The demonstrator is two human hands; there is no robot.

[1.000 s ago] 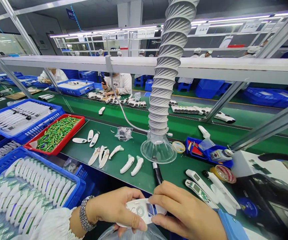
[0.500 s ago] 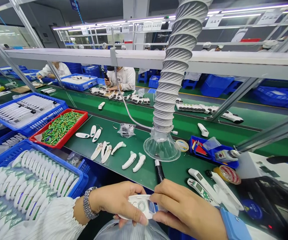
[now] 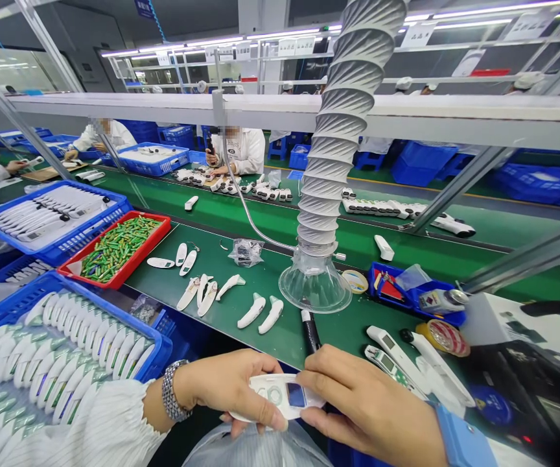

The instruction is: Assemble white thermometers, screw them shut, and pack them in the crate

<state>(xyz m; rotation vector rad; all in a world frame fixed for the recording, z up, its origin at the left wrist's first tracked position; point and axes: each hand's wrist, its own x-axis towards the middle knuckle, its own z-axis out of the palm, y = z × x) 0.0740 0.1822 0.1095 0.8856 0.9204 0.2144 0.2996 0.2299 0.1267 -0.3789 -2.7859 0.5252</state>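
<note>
Between both hands, low in the middle of the head view, is a white handheld thermometer (image 3: pixel 287 397) with a dark display window and round button outlines facing up. My left hand (image 3: pixel 231 390) grips its left end, thumb across the front. Fingers and thumb of my right hand (image 3: pixel 358 399) pinch the right end beside the window. Just beyond my right fingers lies a black tool with a white tip (image 3: pixel 310 331) on the green bench. Two curved white thermometer bodies (image 3: pixel 271 315) rest farther up the bench, with several opened shells (image 3: pixel 207 299) to their left.
At left, a blue crate (image 3: pixel 157 337) holds rows of white bodies, and a red tray (image 3: pixel 167 228) holds green batteries. A clear extraction hood (image 3: pixel 315 285) hangs over the bench. To the right are a blue parts box (image 3: pixel 409 305) and a tape roll (image 3: pixel 443 338). Co-workers sit opposite.
The thermometer's window shows more fully, and my right fingers have shifted slightly right along it. White pieces on the green belt have moved left. A co-worker's hands have come into view at far left.
</note>
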